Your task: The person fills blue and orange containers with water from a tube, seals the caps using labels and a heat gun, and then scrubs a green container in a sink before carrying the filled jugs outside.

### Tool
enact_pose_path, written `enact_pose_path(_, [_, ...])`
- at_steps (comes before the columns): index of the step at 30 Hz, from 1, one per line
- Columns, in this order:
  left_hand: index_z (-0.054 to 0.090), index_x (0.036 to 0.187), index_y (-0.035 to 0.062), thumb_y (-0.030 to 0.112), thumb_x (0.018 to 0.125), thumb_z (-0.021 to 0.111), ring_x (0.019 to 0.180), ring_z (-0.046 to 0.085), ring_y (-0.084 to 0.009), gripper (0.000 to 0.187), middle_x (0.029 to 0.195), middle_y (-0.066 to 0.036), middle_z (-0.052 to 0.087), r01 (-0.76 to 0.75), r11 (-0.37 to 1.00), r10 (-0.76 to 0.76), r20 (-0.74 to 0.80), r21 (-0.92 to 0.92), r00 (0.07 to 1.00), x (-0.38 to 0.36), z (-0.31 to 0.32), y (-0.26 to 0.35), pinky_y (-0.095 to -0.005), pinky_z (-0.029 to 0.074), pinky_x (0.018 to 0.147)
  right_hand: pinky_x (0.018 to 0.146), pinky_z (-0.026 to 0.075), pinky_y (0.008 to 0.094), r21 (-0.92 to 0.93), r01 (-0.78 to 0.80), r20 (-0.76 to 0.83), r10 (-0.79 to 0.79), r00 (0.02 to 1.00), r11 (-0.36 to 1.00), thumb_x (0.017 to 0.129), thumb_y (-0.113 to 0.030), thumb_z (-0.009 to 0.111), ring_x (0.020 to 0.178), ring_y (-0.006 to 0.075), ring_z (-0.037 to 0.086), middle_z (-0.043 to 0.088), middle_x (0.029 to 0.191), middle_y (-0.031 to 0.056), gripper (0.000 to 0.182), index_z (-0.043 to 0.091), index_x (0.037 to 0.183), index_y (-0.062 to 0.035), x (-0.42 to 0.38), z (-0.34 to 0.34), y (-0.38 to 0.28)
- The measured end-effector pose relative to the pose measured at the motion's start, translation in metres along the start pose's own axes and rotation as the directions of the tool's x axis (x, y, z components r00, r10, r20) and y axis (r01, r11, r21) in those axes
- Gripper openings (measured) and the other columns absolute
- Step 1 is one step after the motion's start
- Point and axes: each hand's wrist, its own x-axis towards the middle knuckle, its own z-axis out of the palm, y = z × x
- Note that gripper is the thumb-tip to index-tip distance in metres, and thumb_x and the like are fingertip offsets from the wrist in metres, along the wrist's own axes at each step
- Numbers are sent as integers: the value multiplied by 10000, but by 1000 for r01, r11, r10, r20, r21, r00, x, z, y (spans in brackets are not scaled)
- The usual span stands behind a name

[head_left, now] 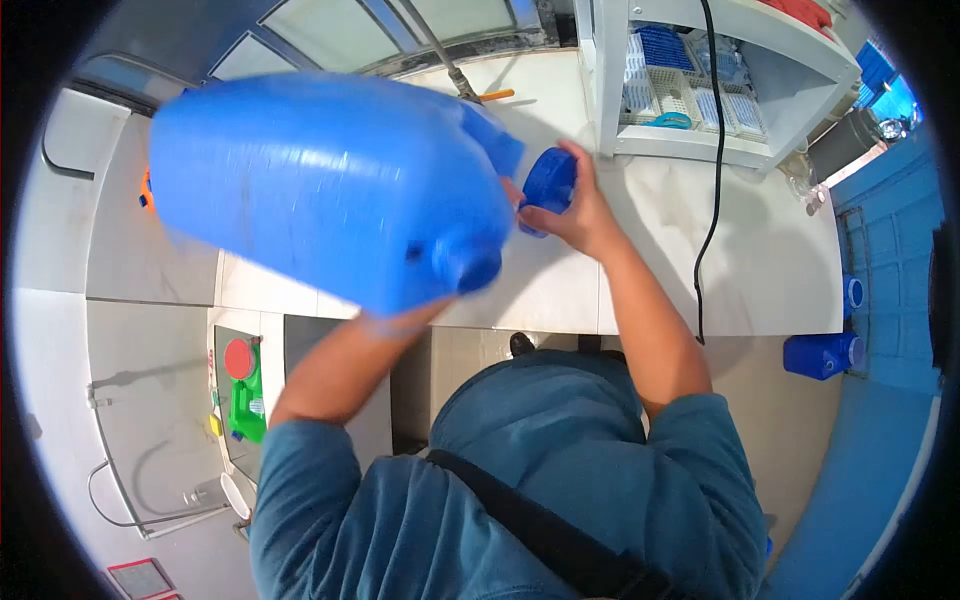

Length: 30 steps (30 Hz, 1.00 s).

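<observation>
Above the pale surface [540,290], toward the person's left, a large blue jug [300,180] is held up in the air, tilted, with its short neck [473,265] angled toward the person; its outline is blurred. The left forearm [400,325] reaches in behind the jug, which hides the left hand, so its grip cannot be told. Just beside the jug, the right hand [582,212] is closed around a round blue lid [550,182], fingers and thumb at its rim, apart from the neck. Past the lid, a metal pipe [455,80] with an orange lever [497,95] stands near the back of the surface. To the right is a pale shelf unit [685,146] holding baskets [675,93] of small items, and a black cable [719,150] hangs in front of it. Farther out, a green container [247,405] is at the far left and a blue container [815,356] lies at the far right, near a blue wall [890,300].
</observation>
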Motion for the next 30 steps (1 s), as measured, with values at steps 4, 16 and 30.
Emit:
enact_pose_path(4, [637,1023,91,71,821,699,990,630,-278,212,1018,-97,657,-65,879,12,114,472,993,29,-50,-12,-393,478,898,1110,327,458,-465,94,-76,-146,986,880,600,-340,884,1320,406,378,325,1452,244,1149,206,1501,-126,-14,-32,-23])
enact_pose_path(16, [575,1120,-40,287,952,569,886,658,-211,368,1033,-122,648,322,941,-338,-229,-106,913,143,-191,57,-332,541,817,923,454,324,418,-68,-151,143,978,906,929,-227,626,1063,176,575,606,1169,89,490,477,1352,-30,48,-9,4])
enact_pose_path(30, [636,1101,-40,470,940,406,884,648,-275,583,989,-179,685,628,699,-682,-55,-343,729,204,-204,7,-406,513,862,1030,404,358,-62,319,92,-313,945,946,934,-146,597,1198,323,552,547,1307,223,599,334,1464,-46,110,18,-76])
